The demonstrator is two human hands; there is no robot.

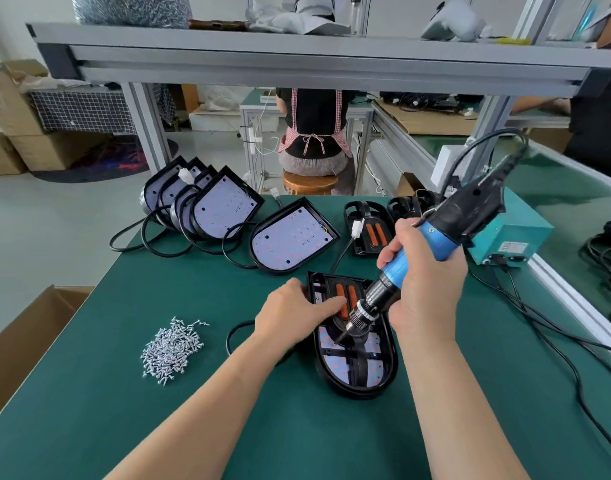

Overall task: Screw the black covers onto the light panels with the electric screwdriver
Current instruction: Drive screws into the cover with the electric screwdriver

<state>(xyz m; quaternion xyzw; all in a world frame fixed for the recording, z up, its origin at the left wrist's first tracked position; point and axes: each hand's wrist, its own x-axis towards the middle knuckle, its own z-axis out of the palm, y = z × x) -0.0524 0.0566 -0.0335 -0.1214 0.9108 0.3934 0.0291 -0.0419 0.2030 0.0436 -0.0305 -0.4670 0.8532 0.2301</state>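
Bit tip of your electric screwdriver (pixel 439 237) is hard to make out where it meets the black cover (pixel 352 281) on the near light panel (pixel 371 374), at the middle of the worktop (pixel 193 427). Your right hand (pixel 427 285) wraps the tool's blue body in a tight grip. Your left hand (pixel 290 315) presses the cover, grip spread, its lower fingers out of sight.

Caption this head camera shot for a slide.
The right hand holds the electric screwdriver on a black cover; left hand steadies it.
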